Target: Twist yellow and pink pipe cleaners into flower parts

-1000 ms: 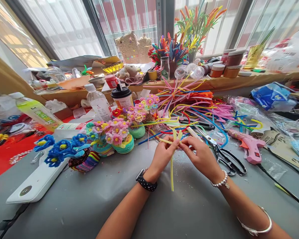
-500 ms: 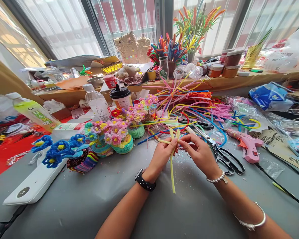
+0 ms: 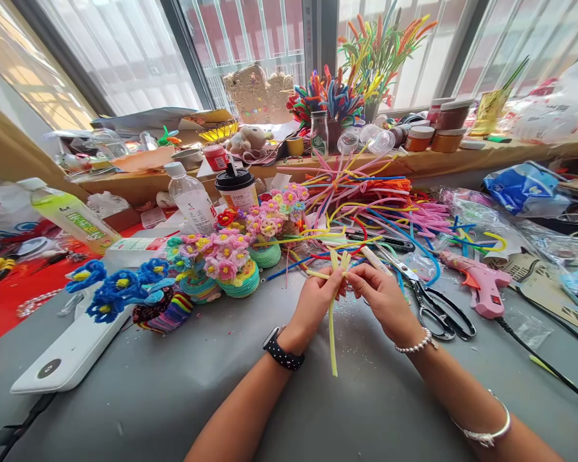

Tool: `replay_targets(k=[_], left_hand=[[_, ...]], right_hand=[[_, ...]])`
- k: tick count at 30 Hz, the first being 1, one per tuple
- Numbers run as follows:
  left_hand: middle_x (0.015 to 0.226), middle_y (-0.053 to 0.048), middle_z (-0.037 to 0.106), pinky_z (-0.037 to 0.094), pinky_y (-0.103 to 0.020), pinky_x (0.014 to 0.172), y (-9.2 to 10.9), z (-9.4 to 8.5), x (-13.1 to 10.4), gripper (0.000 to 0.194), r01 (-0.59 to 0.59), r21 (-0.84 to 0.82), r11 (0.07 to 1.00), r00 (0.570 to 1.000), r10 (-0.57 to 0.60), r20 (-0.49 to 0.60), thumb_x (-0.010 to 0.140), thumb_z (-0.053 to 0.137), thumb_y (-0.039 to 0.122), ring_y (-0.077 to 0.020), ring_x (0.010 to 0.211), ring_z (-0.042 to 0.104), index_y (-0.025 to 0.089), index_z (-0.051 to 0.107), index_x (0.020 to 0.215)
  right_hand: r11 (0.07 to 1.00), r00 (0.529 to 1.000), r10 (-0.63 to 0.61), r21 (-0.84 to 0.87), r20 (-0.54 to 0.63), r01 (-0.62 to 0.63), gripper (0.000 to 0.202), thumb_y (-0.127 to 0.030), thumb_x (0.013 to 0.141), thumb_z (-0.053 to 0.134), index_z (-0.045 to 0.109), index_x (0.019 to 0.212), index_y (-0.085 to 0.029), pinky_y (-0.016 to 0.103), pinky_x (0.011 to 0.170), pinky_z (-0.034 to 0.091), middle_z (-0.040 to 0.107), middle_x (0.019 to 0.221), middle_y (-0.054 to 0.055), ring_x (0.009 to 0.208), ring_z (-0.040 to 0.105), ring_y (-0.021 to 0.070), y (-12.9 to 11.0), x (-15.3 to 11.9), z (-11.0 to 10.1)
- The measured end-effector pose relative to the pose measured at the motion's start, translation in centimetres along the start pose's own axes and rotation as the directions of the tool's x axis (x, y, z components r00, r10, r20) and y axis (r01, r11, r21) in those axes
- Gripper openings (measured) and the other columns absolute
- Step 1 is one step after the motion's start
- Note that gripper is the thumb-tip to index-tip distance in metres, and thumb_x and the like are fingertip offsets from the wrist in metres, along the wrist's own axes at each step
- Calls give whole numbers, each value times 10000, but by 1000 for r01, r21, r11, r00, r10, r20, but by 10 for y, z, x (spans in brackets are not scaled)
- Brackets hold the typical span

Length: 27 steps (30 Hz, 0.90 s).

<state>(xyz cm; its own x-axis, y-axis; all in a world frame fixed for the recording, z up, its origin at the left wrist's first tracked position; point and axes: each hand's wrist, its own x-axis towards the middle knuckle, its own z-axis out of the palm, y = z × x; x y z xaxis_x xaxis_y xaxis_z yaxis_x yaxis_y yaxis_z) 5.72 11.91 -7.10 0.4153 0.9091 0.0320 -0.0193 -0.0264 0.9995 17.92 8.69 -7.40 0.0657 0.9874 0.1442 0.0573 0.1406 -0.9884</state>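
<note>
Pale yellow pipe cleaners [image 3: 333, 340] are pinched between both hands above the grey table, with short loops or ends fanning upward and one long end hanging down. My left hand [image 3: 318, 298], with a black dotted watch band at the wrist, grips them from the left. From the right, my right hand [image 3: 378, 295] pinches the same bundle with thumb and fingertips, close against the left fingertips. Large scissors [image 3: 438, 308] with black handles lie right of my right hand, and a pink glue gun [image 3: 486, 285] rests farther right.
Pots of pink flowers [image 3: 226, 256] and blue flowers [image 3: 118, 289] stand at the left, near a white power bank [image 3: 72, 353]. Behind them are a clear bottle [image 3: 190, 199] and a lidded cup [image 3: 236, 189]. A pile of coloured pipe cleaners [image 3: 380, 192] lies beyond the hands.
The pale yellow upper ends are fanned wider between the fingertips. Both hands stay almost in place, and the whole view has shifted slightly.
</note>
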Motion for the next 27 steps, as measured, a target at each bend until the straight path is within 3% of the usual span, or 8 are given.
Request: replay_targets(k=[4, 8, 14, 18, 22, 27], left_hand=[[574, 22, 454, 321, -216, 533, -2, 1, -2, 273, -91, 144, 985, 994, 100, -54, 791, 409, 370, -87, 543, 414, 158, 479, 635], [593, 14, 475, 333, -222, 555, -2, 3, -4, 271, -159, 315, 936, 975, 198, -96, 806, 386, 359, -100, 569, 442, 163, 481, 643], [606, 3, 501, 342, -224, 571, -4, 3, -3, 282, -174, 436, 883, 964, 243, -109, 806, 381, 367, -116, 598, 463, 170, 483, 631], [623, -1, 529, 366, -222, 577, -8, 3, -2, 277, -138, 320, 937, 979, 179, -101, 791, 403, 394, -119, 603, 491, 171, 520, 675], [688, -7, 575, 404, -225, 610, -7, 3, -1, 233, -64, 71, 995, 992, 71, -101, 711, 532, 389, -125, 653, 542, 158, 557, 725], [647, -11, 614, 438, -246, 627, 2, 2, -1, 233, 108, -190, 976, 990, -124, -74, 617, 641, 337, -113, 594, 562, 127, 591, 706]], right_hand=[[953, 987, 161, 260, -8, -153, 201, -377, 690, 586, 596, 673, -178, 236, 542, 322, 505, 626, -20, 552, 380, 87, 4, -1, 6], [812, 935, 355, 489, 17, -318, 231, -389, 617, 648, 641, 722, -183, 211, 539, 330, 517, 682, -15, 583, 386, 76, 5, -5, 14], [684, 885, 465, 634, 2, -361, 199, -342, 578, 683, 663, 711, -196, 175, 474, 329, 485, 640, -22, 546, 369, 66, 4, -9, 20], [685, 873, 486, 638, -41, -351, 181, -314, 583, 679, 668, 719, -196, 170, 466, 335, 517, 688, -15, 537, 365, 61, 5, -8, 19], [709, 875, 480, 613, -60, -347, 163, -314, 581, 682, 663, 683, -189, 160, 468, 321, 523, 685, -18, 547, 370, 57, 3, -6, 13], [798, 906, 420, 499, -61, -337, 193, -336, 606, 666, 660, 721, -181, 173, 495, 317, 550, 707, -7, 594, 401, 67, 0, -3, 6]])
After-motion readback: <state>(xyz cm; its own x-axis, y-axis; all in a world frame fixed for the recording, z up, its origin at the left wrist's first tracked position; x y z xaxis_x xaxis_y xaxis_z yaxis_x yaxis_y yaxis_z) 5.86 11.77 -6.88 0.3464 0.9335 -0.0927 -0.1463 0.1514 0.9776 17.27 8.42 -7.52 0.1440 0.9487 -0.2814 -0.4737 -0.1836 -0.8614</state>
